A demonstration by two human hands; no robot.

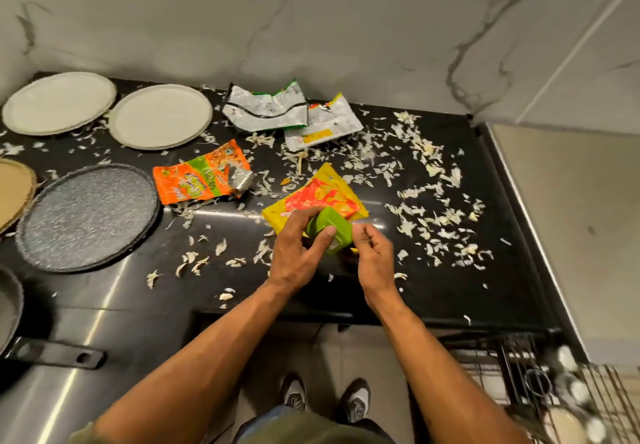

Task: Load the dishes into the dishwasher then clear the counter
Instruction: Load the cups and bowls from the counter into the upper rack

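A home kitchen: a glossy black worktop (138, 305) backed by a marble-look wall (311, 28) carries dinner plates (160, 116), a frying pan (52, 353), empty snack packets (202, 175) and scattered pale vegetable peelings (433, 215). A dishwasher rack (519, 367) holding crockery stands pulled out at lower right.

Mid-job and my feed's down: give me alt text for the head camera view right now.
The left hand and right hand hold a folded green packet above a yellow snack packet on a black counter littered with pale scraps. An orange packet and two silver wrappers lie behind; four plates sit left, a dishwasher rack lower right.
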